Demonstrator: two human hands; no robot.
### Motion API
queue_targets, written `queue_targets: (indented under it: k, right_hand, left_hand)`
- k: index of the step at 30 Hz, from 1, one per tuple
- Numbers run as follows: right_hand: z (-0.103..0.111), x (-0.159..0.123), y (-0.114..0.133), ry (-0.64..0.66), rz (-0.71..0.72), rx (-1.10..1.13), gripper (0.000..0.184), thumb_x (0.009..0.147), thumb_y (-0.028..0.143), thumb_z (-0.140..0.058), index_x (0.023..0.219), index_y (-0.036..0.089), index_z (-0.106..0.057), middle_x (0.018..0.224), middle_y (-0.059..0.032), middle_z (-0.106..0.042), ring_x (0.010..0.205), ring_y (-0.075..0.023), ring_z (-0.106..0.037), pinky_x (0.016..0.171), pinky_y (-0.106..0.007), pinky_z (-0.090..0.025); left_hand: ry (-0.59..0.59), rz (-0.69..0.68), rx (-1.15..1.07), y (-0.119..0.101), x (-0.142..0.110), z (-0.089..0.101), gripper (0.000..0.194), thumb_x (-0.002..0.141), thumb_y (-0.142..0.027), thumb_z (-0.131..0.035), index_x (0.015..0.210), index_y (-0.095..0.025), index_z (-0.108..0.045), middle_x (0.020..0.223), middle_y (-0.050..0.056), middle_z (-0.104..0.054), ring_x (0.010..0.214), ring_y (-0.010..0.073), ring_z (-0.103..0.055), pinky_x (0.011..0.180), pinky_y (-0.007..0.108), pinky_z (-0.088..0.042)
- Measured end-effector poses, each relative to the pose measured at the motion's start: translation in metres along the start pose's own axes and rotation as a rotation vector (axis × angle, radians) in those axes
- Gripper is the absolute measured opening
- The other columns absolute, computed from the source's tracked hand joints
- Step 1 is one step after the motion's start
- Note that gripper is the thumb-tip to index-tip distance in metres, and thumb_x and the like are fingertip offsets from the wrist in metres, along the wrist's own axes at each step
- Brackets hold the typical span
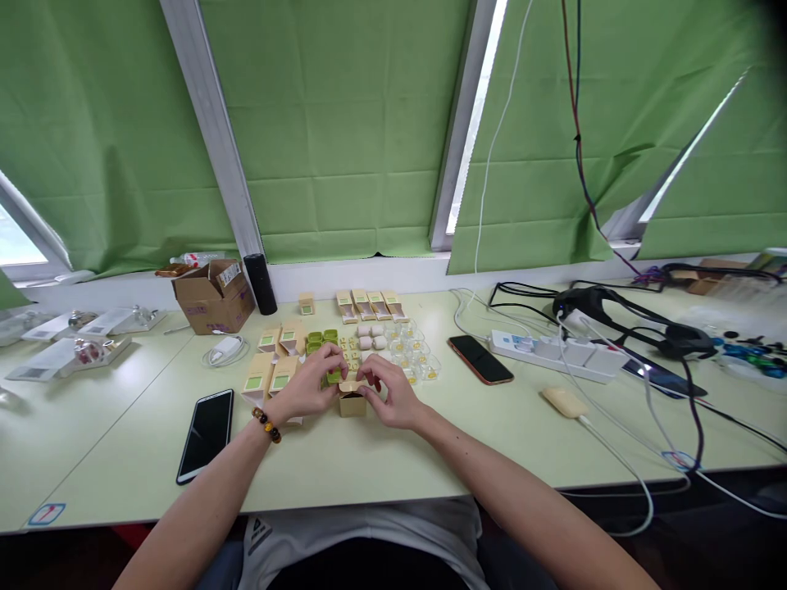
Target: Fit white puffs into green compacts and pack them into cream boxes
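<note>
Forearms rising from the bottom edge, elbows cut off; white shirt between them. Left hand (307, 392), beaded bracelet at the wrist, fingers pinched together on a small green piece (334, 376) at centre frame. Right hand (387, 392) just beside, fingertips curled onto the open flap of a tan box (352, 402) standing on the table (381, 459) between both hands; box interior hidden, contents impossible to tell.

Lower left: black phone (205, 433) lying flat, screen dark. Right of centre: second phone (480, 359), red-edged, then a yellowish pad (565, 401) on a white cable.

Just behind the hands: flat tan cartons (270, 369) with green squares, green cups (322, 338), white capsules (370, 336), clear trays (415, 352) with small yellow bits inside, too small to make out. Further back, four open tan boxes (370, 305) in a row, insides unclear.

Right: white power strip (557, 351) under tangled black cables. Left: cardboard carton (213, 297), flaps open, contents hidden; black cylinder (261, 283) beside it; white charger (225, 349) in front. Far left: blurred white packages (74, 344). Top: green blinds (344, 123).
</note>
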State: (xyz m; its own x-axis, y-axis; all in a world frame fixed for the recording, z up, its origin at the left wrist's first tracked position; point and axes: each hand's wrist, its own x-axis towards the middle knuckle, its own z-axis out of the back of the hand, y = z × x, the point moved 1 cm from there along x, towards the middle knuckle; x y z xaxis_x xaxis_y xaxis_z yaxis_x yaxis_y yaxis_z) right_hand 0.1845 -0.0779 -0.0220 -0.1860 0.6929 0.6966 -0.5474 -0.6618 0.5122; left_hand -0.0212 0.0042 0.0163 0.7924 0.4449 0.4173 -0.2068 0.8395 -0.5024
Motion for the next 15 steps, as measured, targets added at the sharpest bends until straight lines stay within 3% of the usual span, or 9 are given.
queue_targets:
  k: [4,7,15]
  right_hand:
    - [-0.002,-0.001,-0.005,0.014,0.032,-0.038,0.005,0.090,0.027,-0.061,0.092,0.025,-0.056,0.078,-0.0003,-0.052,0.069,-0.0186,-0.049,0.065,-0.033,-0.041]
    - [-0.002,-0.003,-0.006,0.041,0.050,-0.062,0.006,0.087,0.023,-0.061,0.092,0.025,-0.056,0.077,0.0000,-0.054,0.069,-0.0184,-0.051,0.065,-0.033,-0.040]
    - [-0.003,-0.003,-0.006,0.045,0.050,-0.069,0.008,0.084,0.020,-0.061,0.089,0.025,-0.057,0.075,-0.0002,-0.057,0.068,-0.0187,-0.053,0.063,-0.032,-0.039]
  left_hand:
    - [0.149,0.047,0.037,-0.003,-0.003,0.016,0.016,0.086,-0.027,-0.071,0.097,-0.021,-0.061,0.088,0.002,-0.063,0.078,0.0185,-0.055,0.074,0.031,-0.042]
    - [0.180,0.061,0.052,-0.005,-0.004,0.019,0.020,0.088,-0.033,-0.072,0.100,-0.021,-0.062,0.080,-0.001,-0.062,0.071,0.0163,-0.054,0.068,0.029,-0.038]
    - [0.162,0.018,0.138,-0.005,-0.003,0.010,0.004,0.087,-0.023,-0.064,0.090,-0.021,-0.066,0.071,-0.001,-0.060,0.066,0.0159,-0.053,0.063,0.028,-0.034]
